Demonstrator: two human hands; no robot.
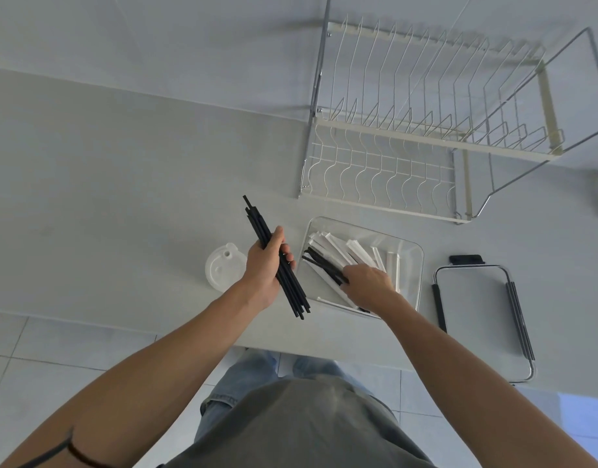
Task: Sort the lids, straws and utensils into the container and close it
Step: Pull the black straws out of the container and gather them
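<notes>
A: Working down from the big things: the pale grey tabletop [121,184] carries a white wire dish rack [409,136] at the back, and nearer me a clear, square plastic container [414,261] with its flat clear lid with black clip edges [480,305] lying just to its right.

B: And the round piece on the left?

A: A translucent white round cup lid [223,268], flat on the tabletop just beside my left hand [265,265]; it is not sorted yet.

B: What are your hands doing?

A: My left hand is wrapped around a bundle of long black plastic straws [277,261], held about mid-length above the tabletop, just left of the container. My right hand [368,282] is down inside the container, fingers pinching a few more black straws [324,265] that lie across the white paper-wrapped utensils [338,248].

B: How will the straws handle?

A: Light, smooth and fairly stiff, I'd judge, so they could slide past each other. A grip around the middle should keep the bundle together.
</notes>
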